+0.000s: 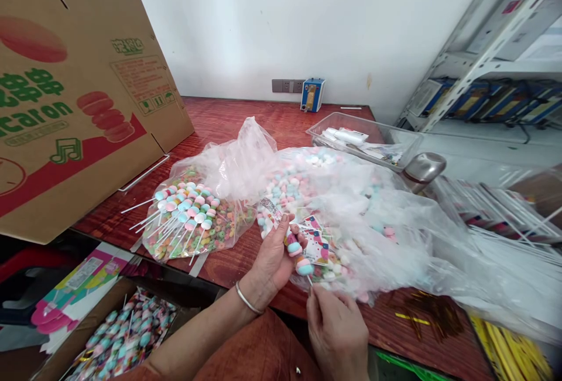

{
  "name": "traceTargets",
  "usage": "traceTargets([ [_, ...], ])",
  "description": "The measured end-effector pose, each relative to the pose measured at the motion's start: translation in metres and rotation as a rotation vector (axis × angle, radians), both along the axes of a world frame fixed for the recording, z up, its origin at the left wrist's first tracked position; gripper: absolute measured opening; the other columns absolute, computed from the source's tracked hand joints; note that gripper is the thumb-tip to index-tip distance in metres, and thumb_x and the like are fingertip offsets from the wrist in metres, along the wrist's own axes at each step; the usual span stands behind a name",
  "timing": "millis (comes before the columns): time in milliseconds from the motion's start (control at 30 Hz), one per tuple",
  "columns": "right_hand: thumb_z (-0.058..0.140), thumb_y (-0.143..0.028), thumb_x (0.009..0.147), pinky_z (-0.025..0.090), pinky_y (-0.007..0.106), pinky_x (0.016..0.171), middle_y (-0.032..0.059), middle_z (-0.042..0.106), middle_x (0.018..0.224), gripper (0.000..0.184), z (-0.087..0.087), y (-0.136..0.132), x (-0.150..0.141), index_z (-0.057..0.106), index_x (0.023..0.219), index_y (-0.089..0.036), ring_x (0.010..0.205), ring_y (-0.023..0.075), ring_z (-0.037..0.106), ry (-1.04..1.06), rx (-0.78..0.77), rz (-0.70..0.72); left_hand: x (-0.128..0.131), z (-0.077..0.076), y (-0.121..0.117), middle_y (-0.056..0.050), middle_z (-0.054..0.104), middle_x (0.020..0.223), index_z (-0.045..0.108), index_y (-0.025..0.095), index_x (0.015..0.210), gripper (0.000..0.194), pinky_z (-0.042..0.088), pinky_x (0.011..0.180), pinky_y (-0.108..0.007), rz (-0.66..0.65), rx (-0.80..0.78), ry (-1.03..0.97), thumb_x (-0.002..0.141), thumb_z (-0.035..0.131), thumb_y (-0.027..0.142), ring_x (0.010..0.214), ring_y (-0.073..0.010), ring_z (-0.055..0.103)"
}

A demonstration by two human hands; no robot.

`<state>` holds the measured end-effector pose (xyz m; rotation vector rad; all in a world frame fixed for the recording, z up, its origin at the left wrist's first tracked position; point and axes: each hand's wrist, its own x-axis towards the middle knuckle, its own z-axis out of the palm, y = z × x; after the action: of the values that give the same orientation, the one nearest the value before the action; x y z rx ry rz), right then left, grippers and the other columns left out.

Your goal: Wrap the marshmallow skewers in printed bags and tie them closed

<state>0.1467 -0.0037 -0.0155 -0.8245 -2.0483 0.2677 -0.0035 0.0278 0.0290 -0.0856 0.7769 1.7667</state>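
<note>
Left forearm (204, 331) lay nearest. Loose skewers (193, 208) rested left on ring-filled bag (226, 234) atop bench (237, 110). Left hand (273, 258) curled round candy skewer (304, 266) at bench edge; right hand (337, 325) pinched its stick (309, 280) — step seemed threading or wrapping, unclear which — next move called for steady stick.

Plain white wall (351, 24) behind a glossy reddish-brown wood-grain table (246, 113) — brightly lit.
Table's back edge runs along the wall; dark grey rectangular socket strip (287, 85) mounted low, just above tabletop height. Small brownish stain (369, 81) on the wall, right of the sockets. Far right: white perforated-metal shelving rack (492, 58), uprights slanting in view — row of blue-sided boxy units (478, 102) on a lower tier. Pale glare on the wall, left of centre.
</note>
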Motion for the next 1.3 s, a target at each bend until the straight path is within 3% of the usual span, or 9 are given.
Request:
traceTargets([
  [67, 0.054, -0.01, 0.094, 0.043, 0.031, 0.071, 0.0013, 0.064, 0.061, 0.013, -0.001, 0.004, -0.001, 0.066, 0.096, -0.014, 0.056, 0.0144, 0.057, -0.121, 0.206, -0.008, 0.001, -0.001, 0.001, 0.001, 0.054, 0.071, 0.059, 0.015, 0.101, 0.021, 0.05, 0.057, -0.022, 0.019, -0.026, -0.012, 0.088, 0.065, 0.03, 0.057, -0.0091, 0.053],
  [167, 0.053, -0.013, 0.096, 0.042, 0.031, 0.066, 0.0044, 0.068, 0.067, 0.014, -0.001, 0.006, -0.002, 0.067, 0.098, -0.013, 0.056, 0.0151, 0.058, -0.141, 0.182, 0.002, 0.001, 0.0, 0.001, 0.001, 0.053, 0.068, 0.059, 0.014, 0.098, 0.023, 0.048, 0.055, -0.02, 0.014, -0.03, -0.05, 0.09, 0.062, 0.035, 0.056, -0.0089, 0.052],
  [233, 0.05, -0.021, 0.099, 0.041, 0.027, 0.058, 0.0046, 0.068, 0.068, 0.018, -0.001, 0.005, -0.002, 0.067, 0.096, -0.015, 0.055, 0.0148, 0.058, -0.029, -0.086, 0.061, 0.0, 0.0, 0.0, 0.001, 0.053, 0.067, 0.06, 0.013, 0.097, 0.03, 0.049, 0.056, -0.021, -0.021, -0.004, -0.057, 0.09, 0.062, 0.042, 0.056, -0.0093, 0.052],
  [400, 0.046, -0.054, 0.097, 0.022, 0.02, 0.036, -0.0073, 0.046, 0.045, 0.04, 0.003, 0.0, -0.001, 0.058, 0.083, -0.019, 0.034, 0.0076, 0.035, 0.333, -1.219, 0.325, -0.003, 0.002, -0.002, 0.002, 0.053, 0.067, 0.061, 0.013, 0.098, 0.037, 0.049, 0.055, -0.022, -0.102, 0.052, -0.057, 0.088, 0.062, 0.048, 0.057, -0.0102, 0.053],
  [567, 0.055, -0.057, 0.091, 0.028, 0.019, 0.04, -0.0131, 0.033, 0.039, 0.04, 0.003, -0.002, -0.009, 0.057, 0.084, -0.018, 0.032, 0.0046, 0.024, 0.638, -1.554, 0.409, 0.004, 0.002, -0.004, 0.003, 0.051, 0.063, 0.061, 0.014, 0.09, 0.036, 0.049, 0.054, -0.022, -0.139, 0.083, -0.064, 0.084, 0.066, 0.05, 0.055, -0.0097, 0.051],
  [800, 0.049, -0.053, 0.094, 0.03, 0.023, 0.049, -0.004, 0.048, 0.056, 0.038, 0.001, 0.005, -0.01, 0.057, 0.078, -0.019, 0.05, 0.0112, 0.041, 0.282, -0.937, 0.153, 0.01, -0.006, -0.007, -0.002, 0.061, 0.072, 0.061, 0.014, 0.085, 0.025, 0.051, 0.058, -0.023, -0.133, 0.013, -0.017, 0.084, 0.07, 0.037, 0.062, -0.0121, 0.06],
  [1033, 0.037, -0.049, 0.1, 0.03, 0.021, 0.043, -0.0076, 0.041, 0.047, 0.039, 0.0, 0.01, -0.003, 0.055, 0.081, -0.02, 0.042, 0.0114, 0.039, 0.208, -0.966, 0.246, -0.013, -0.003, -0.002, -0.002, 0.066, 0.081, 0.064, 0.017, 0.098, 0.025, 0.052, 0.057, -0.023, -0.073, 0.062, -0.037, 0.078, 0.077, 0.026, 0.068, -0.0136, 0.065],
  [1233, 0.05, -0.038, 0.096, 0.045, 0.026, 0.06, 0.0098, 0.073, 0.078, 0.03, -0.011, 0.011, 0.004, 0.068, 0.102, -0.016, 0.065, 0.0201, 0.066, 0.03, -0.402, 0.048, -0.01, -0.01, 0.002, -0.002, 0.064, 0.072, 0.06, 0.014, 0.08, 0.018, 0.058, 0.069, -0.032, -0.01, -0.079, -0.009, 0.081, 0.074, 0.024, 0.063, -0.0139, 0.064],
  [1300, 0.049, -0.039, 0.096, 0.045, 0.027, 0.06, 0.0116, 0.073, 0.079, 0.032, -0.009, 0.012, 0.005, 0.07, 0.101, -0.016, 0.066, 0.0212, 0.066, 0.032, -0.406, 0.034, -0.008, -0.01, 0.003, -0.001, 0.063, 0.07, 0.057, 0.015, 0.077, 0.025, 0.057, 0.065, -0.032, -0.034, -0.081, -0.041, 0.081, 0.074, 0.032, 0.061, -0.0147, 0.064],
])
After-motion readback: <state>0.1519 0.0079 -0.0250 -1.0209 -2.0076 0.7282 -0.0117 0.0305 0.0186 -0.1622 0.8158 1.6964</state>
